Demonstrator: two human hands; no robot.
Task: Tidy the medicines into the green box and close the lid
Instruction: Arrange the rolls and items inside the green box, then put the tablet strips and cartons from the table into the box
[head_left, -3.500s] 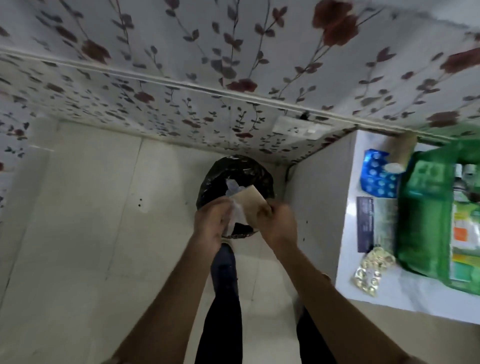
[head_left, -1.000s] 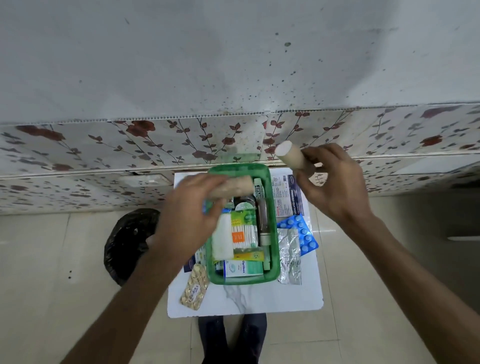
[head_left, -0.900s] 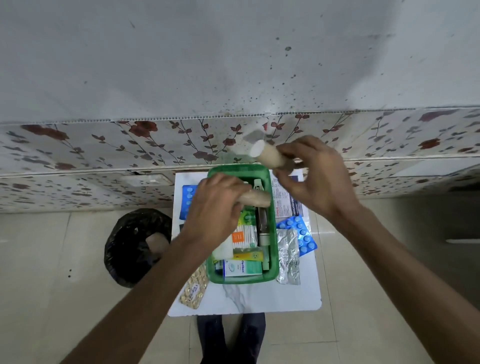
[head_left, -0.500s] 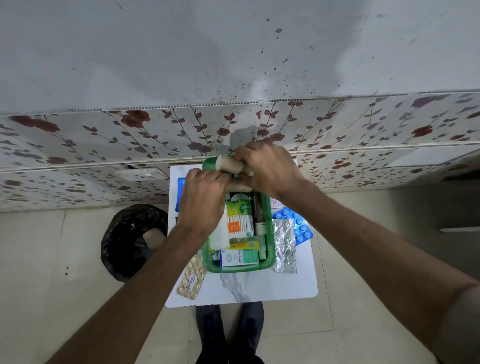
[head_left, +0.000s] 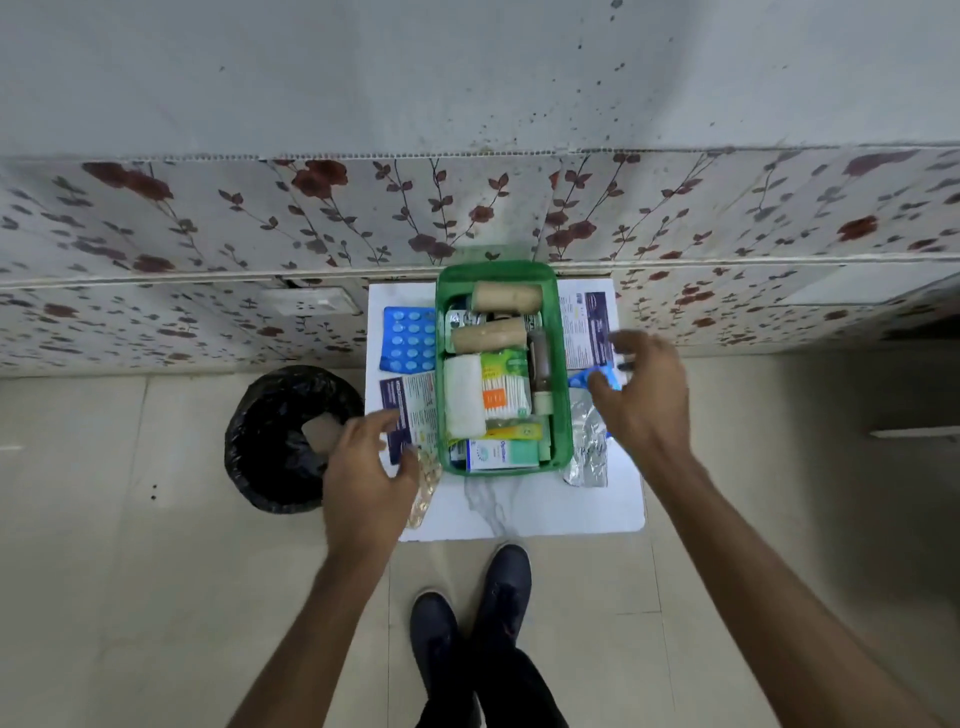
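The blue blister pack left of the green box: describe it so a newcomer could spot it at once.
Find the small white table against the flowered wall, with the green box on it. Beside the box's far left corner lies the blue blister pack, flat, with rows of round pale pills, unlike the printed leaflet just nearer.

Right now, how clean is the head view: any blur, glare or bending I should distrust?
Head view: both hands smear with motion, the right hand worst at its fingertips; wide-angle bending curves the wall trim and stretches the forearms at the edges; lighting is soft and even, with mild shine on the foil strip; the green box and its packets are fairly sharp, but small print is unreadable.
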